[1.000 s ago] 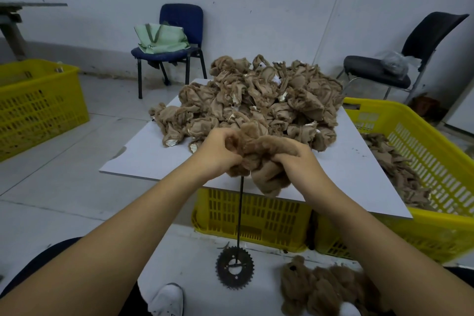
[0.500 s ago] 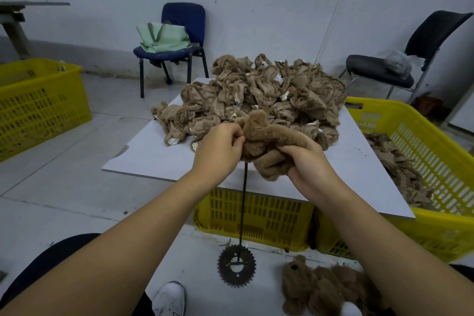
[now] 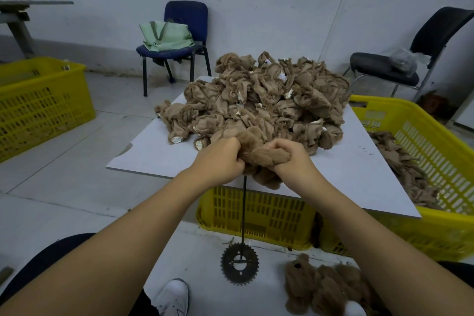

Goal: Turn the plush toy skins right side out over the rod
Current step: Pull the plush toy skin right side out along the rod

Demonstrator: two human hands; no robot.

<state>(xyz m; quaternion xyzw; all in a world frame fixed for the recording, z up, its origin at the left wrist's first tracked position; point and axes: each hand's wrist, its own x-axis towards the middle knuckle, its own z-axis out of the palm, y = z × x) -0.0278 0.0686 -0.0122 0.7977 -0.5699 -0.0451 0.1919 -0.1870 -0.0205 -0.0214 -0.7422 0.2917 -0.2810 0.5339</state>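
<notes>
A brown furry plush skin (image 3: 261, 155) sits bunched on top of the thin black rod (image 3: 243, 210), which rises from a toothed gear base (image 3: 239, 264) on the floor. My left hand (image 3: 220, 159) grips the skin's left side and my right hand (image 3: 289, 155) grips its right side, both with curled fingers. The rod's tip is hidden inside the skin. Behind my hands a big heap of inside-out tan skins (image 3: 261, 100) covers the white board (image 3: 154, 151).
The board lies on yellow crates (image 3: 256, 215); the right crate (image 3: 420, 141) holds more skins. Finished brown plush skins (image 3: 325, 287) lie on the floor at bottom right. Another yellow crate (image 3: 43, 102) stands left, a blue chair (image 3: 179, 43) and a black chair (image 3: 410, 59) behind. My white shoe (image 3: 171, 297) is near the gear.
Both hands have shifted their grip on the skin and drawn closer together, and the skin is bunched more tightly on the rod top.
</notes>
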